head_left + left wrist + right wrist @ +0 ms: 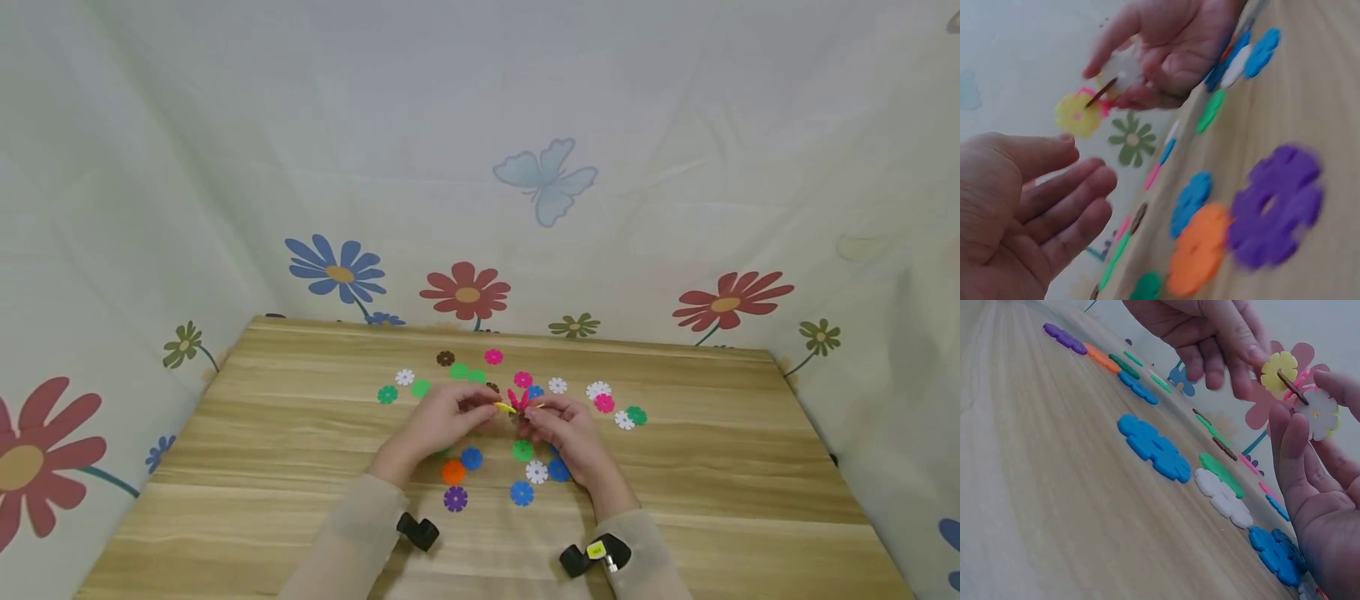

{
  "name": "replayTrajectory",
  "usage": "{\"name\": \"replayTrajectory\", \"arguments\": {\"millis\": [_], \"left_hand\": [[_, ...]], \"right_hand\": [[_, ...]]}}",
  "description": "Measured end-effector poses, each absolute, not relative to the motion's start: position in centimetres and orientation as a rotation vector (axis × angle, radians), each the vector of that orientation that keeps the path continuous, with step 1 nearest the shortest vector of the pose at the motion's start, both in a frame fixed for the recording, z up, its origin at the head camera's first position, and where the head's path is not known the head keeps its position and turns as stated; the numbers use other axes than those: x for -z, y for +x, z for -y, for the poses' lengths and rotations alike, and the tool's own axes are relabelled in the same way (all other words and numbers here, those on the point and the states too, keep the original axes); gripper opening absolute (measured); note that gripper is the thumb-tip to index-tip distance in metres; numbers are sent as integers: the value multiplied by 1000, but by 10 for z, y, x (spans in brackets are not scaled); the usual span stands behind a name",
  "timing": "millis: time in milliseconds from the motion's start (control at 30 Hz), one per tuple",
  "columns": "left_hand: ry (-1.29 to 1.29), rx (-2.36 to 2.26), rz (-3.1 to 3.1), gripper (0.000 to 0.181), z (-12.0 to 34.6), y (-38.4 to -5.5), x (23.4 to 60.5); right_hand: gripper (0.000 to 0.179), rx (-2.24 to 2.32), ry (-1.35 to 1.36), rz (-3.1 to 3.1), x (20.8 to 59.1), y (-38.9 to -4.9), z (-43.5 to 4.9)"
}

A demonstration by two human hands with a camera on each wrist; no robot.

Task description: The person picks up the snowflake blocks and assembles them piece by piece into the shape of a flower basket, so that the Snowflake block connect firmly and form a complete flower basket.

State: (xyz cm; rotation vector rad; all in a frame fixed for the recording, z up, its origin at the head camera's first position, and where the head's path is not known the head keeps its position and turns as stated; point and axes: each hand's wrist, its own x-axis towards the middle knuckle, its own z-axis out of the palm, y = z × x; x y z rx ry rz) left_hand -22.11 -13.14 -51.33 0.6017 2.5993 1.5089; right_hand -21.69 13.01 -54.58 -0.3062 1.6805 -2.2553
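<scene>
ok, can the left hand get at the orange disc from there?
Probably yes: the left hand looks relaxed, no grip visible, the orange disc lies near it on the table, and nothing covers it in the head view.

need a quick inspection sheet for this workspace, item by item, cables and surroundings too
Surface: wood-grain table, loose discs scattered on it
Job's things: yellow discs, white disc, brown disc and pink pieces joined in one raised cluster
Clutter: nothing seen beyond the loose discs, some overlapping
Hands: right hand pinches the white disc; left hand at the edge of one of the yellow discs, fingers relaxed
Cables: nothing seen
Surroundings: flower-print backdrop with pale blue butterfly
</scene>
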Motion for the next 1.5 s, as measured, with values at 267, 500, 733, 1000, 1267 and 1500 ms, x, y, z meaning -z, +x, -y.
{"name": "replayTrajectory", "arguments": {"millis": [267, 500, 733, 1000, 1267, 1500], "left_hand": [[273, -1203, -3058, 32, 192, -236, 519], [323, -970, -3081, 36, 210, -239, 527], [324, -892, -3091, 30, 211, -242, 533], [287, -1114, -2974, 13, 199, -239, 526], [431, -1659, -2596, 11, 155, -230, 521], [518, -1806, -2487, 8, 129, -222, 517]], "right_hand": [[7, 2301, -244, -1642, 549, -220, -130], [7, 2301, -203, -1634, 549, -220, -130], [5, 2311, -186, -1605, 548, -221, -131], [6, 2342, -137, -1570, 548, -222, -131], [8, 2385, -107, -1578, 549, -222, -130], [10, 2398, -135, -1564, 549, -222, -128]]}}
